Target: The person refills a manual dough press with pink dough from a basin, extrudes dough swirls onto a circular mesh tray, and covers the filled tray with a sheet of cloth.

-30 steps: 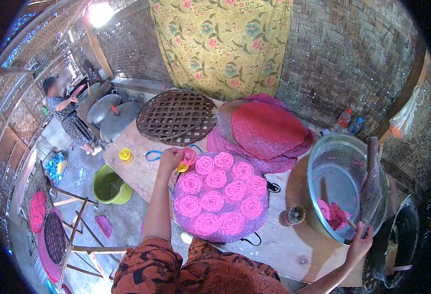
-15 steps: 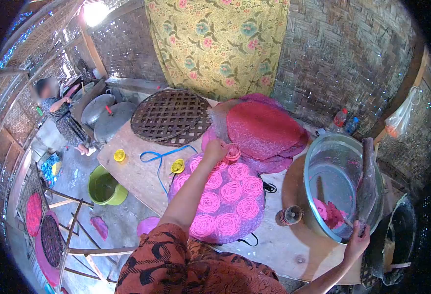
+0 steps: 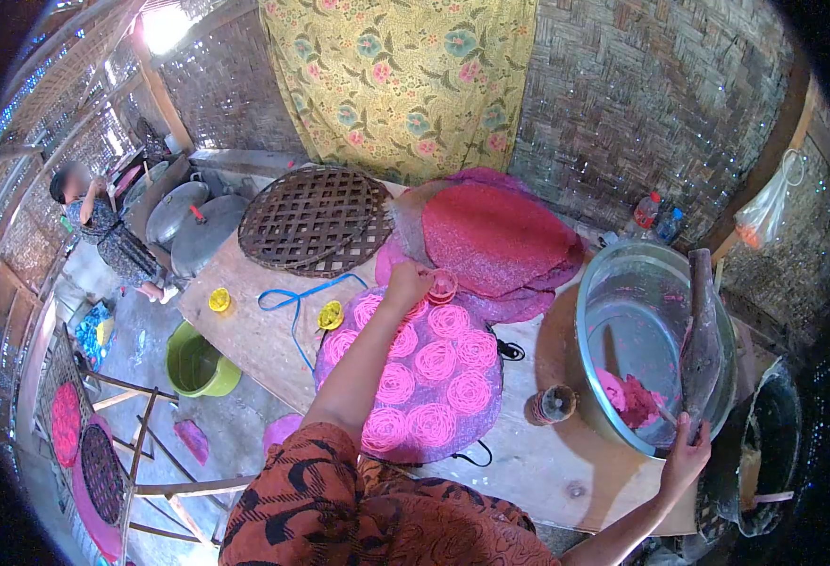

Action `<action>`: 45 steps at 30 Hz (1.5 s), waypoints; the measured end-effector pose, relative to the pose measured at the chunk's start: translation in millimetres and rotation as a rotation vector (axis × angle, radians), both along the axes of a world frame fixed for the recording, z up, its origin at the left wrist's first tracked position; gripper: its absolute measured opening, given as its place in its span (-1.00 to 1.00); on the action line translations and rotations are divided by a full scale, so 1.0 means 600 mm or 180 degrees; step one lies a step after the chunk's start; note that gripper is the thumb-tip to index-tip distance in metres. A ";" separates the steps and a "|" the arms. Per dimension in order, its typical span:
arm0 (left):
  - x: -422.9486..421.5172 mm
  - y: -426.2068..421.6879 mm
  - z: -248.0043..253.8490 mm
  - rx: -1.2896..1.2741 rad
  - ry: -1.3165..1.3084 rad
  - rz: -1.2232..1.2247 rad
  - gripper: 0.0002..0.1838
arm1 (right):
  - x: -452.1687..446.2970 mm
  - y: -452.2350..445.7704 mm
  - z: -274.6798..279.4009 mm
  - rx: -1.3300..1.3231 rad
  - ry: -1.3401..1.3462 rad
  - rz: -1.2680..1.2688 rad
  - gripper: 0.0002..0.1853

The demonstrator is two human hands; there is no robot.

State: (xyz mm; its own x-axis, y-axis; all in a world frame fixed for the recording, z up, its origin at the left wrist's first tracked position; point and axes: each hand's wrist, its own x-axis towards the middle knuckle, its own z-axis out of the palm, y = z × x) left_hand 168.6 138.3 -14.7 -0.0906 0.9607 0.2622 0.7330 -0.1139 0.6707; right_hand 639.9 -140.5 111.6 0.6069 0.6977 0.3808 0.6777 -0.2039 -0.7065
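My left hand (image 3: 409, 286) is closed on a small pink cup (image 3: 441, 286) above the far edge of a round purple cloth mat (image 3: 405, 363). Several pink coils of strands (image 3: 435, 360) lie on the mat. At the right, my right hand (image 3: 687, 459) is closed round a thin stick at the near rim of a large metal basin (image 3: 586, 377). Pink dough (image 3: 634, 400) sits inside the basin, where a long wooden piece (image 3: 701, 349) leans. The stick's far end reaches the dough.
Woven trays (image 3: 316, 221), a red cloth pile (image 3: 495, 236), yellow cups (image 3: 331, 315), a blue strap (image 3: 292, 300) and a dark ribbed cylinder (image 3: 553, 405) lie on the table (image 3: 528, 472). A green bucket (image 3: 198, 363) stands on the floor. Another person (image 3: 108, 231) stands at the far left.
My left hand has moved right with the pink cup, from the mat's left corner to its far edge. My right hand stays by the basin. The other person has raised an arm.
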 end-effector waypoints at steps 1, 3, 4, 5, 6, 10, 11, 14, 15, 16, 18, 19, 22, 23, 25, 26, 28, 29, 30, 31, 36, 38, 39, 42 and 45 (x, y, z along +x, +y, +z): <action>-0.001 -0.003 0.007 -0.0003 0.0024 -0.0098 -0.79 | 0.003 0.000 -0.004 -0.0044 -0.0055 -0.0063 -0.61; -0.016 0.007 -0.012 0.0112 -0.0172 -0.0097 -0.77 | 0.002 -0.001 -0.005 0.0026 -0.0075 0.0005 -0.61; -0.011 -0.005 0.010 0.0234 -0.0362 -0.0090 -0.75 | 0.000 0.000 -0.003 0.0102 -0.0087 0.0075 -0.60; -0.009 -0.024 0.028 0.0137 -0.0239 0.0071 -0.74 | 0.000 0.003 -0.003 0.0062 -0.0096 0.0066 -0.60; -0.007 -0.046 0.055 0.0074 -0.0249 0.0063 -0.74 | 0.000 0.005 -0.005 0.0087 -0.0161 0.0050 -0.60; -0.011 -0.140 0.066 -0.0221 -0.0933 -0.0742 -0.81 | 0.002 0.000 -0.005 -0.0111 0.0032 0.0034 -0.60; -0.002 -0.188 0.082 -0.0407 -0.0747 -0.1040 -0.85 | -0.005 0.003 -0.008 0.0085 -0.0229 -0.0170 -0.61; 0.022 -0.313 0.099 -0.1139 -0.0609 -0.1356 -0.83 | 0.008 0.002 -0.014 0.0027 0.0134 0.0025 -0.60; 0.023 -0.341 0.090 -0.1299 -0.0587 -0.1430 -0.80 | 0.008 0.003 -0.016 0.0017 0.0138 0.0036 -0.60; 0.022 -0.364 0.082 -0.1455 -0.0565 -0.1508 -0.78 | 0.009 0.003 -0.017 0.0058 0.0078 0.0052 -0.60; 0.014 -0.394 0.065 -0.1468 -0.0438 -0.1468 -0.77 | 0.012 0.003 -0.018 0.0101 0.0013 0.0075 -0.60; 0.010 -0.405 0.059 -0.1477 -0.0310 -0.1435 -0.75 | 0.015 0.002 -0.020 0.0068 0.0060 0.0085 -0.60; 0.004 -0.426 0.053 -0.1455 -0.0007 -0.1424 -0.74 | 0.011 0.001 -0.017 0.0032 0.0062 0.0091 -0.59; 0.004 -0.430 0.050 -0.1445 -0.0010 -0.1415 -0.74 | 0.009 0.001 -0.016 0.0023 0.0020 0.0068 -0.58; 0.007 -0.434 0.043 -0.1545 0.0235 -0.1387 -0.68 | 0.013 0.002 -0.017 -0.0021 -0.0095 0.0046 -0.58; 0.008 -0.436 0.040 -0.1531 0.0231 -0.1382 -0.68 | 0.013 0.002 -0.016 -0.0073 -0.0207 0.0016 -0.57; 0.011 -0.439 0.038 -0.1261 0.0296 -0.1305 -0.66 | 0.009 0.000 -0.012 -0.0047 -0.0129 0.0071 -0.57; 0.011 -0.440 0.039 -0.1238 0.0299 -0.1291 -0.66 | 0.006 0.000 -0.011 -0.0032 -0.0045 0.0122 -0.58; 0.011 -0.440 0.041 -0.1234 0.0235 -0.1298 -0.66 | 0.010 -0.001 -0.012 -0.0003 -0.0043 0.0142 -0.58; 0.010 -0.440 0.044 -0.1223 0.0175 -0.1292 -0.67 | 0.018 -0.003 -0.014 -0.0140 -0.0063 0.0123 -0.59; -0.013 -0.428 0.082 -0.0813 -0.0223 -0.1344 -0.70 | 0.030 0.002 -0.023 -0.0213 -0.0007 0.0147 -0.62; -0.046 -0.398 0.082 -0.0604 -0.0467 -0.0913 -0.72 | 0.010 -0.001 -0.007 0.0160 -0.0046 0.0411 -0.58; -0.072 -0.381 0.089 -0.0863 -0.0753 -0.0693 -0.73 | 0.007 -0.002 0.000 -0.0005 -0.0084 0.0327 -0.55; -0.173 -0.294 0.052 -0.0151 -0.1903 0.0048 -0.80 | 0.014 0.002 -0.011 -0.0050 -0.0163 0.0256 -0.44; -0.313 -0.187 -0.022 0.0058 -0.3609 0.0340 -0.75 | 0.015 0.001 -0.007 -0.0165 -0.0258 0.0140 -0.42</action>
State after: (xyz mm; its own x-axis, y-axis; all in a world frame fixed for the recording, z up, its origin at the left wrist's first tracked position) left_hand -19.4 26.1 -27.8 -0.3654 0.9308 -0.0091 -0.2880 -0.1037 0.9520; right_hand 649.2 -139.9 107.2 0.5439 0.7430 0.3901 0.7413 -0.2075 -0.6383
